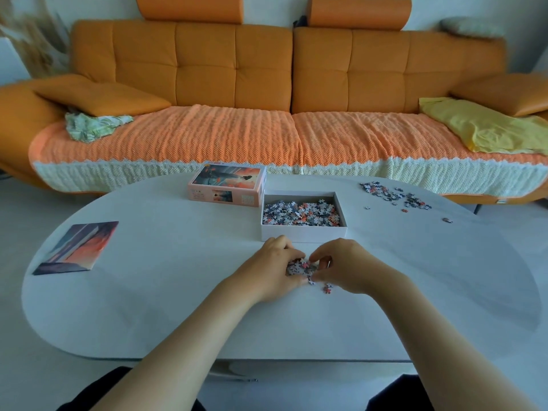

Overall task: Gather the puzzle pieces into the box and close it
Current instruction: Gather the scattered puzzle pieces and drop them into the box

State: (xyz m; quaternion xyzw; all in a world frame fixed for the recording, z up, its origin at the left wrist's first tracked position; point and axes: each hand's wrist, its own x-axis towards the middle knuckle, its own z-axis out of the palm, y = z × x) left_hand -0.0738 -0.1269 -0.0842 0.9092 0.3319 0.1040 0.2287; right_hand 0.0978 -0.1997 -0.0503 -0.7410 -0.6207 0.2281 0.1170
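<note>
Curled grips of left hand (272, 262) and right hand (345, 266) hold the piece heap (300, 267). The open box (302, 234) lies lengthwise left-right beyond.

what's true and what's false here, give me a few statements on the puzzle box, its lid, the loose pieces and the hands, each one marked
1. The open white cardboard box already holds many puzzle pieces. True.
2. The pink picture-printed lid sits on the box. False: the lid lies on the white oval table, beside the box's far left corner.
3. A scatter of loose pieces lies on the table to the right of the box. True.
4. Both hands rest idle at the table edge. False: the left hand and right hand curl their fingers round a small pile of pieces just in front of the box.
5. The printed picture sheet lies inside the box. False: it lies flat on the table's left part.
</note>
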